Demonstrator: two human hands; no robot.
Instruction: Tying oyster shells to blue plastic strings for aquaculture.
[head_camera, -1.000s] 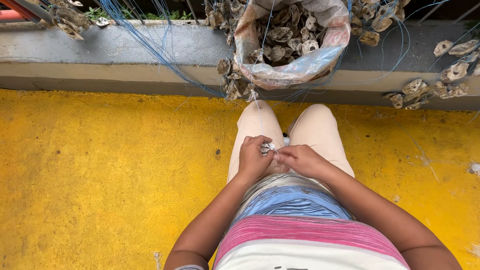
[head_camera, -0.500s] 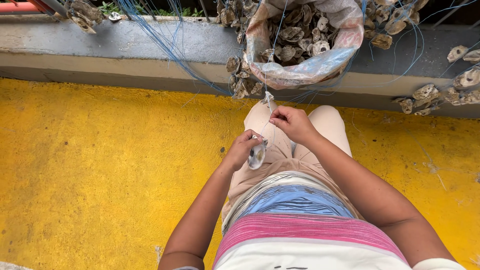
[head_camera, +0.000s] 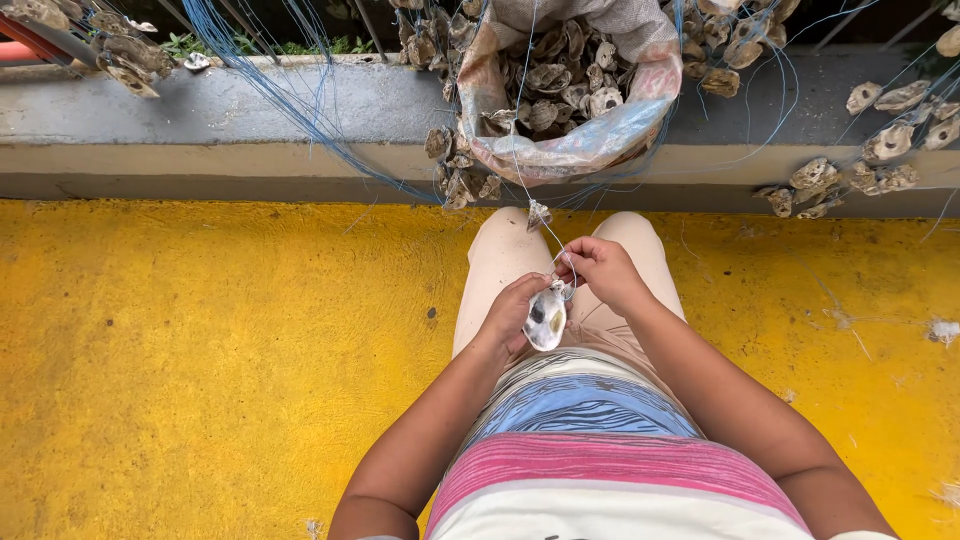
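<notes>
the sack of oyster shells (head_camera: 575, 95) runs off the top edge; the thin line (head_camera: 548, 232) is too fine to follow; both elbows are cropped below.

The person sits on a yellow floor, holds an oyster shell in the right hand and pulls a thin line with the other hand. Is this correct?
Not quite: the oyster shell lies in the left hand, and the right hand pinches the thin line just above it. The head view shows this. The yellow floor is right.
</notes>
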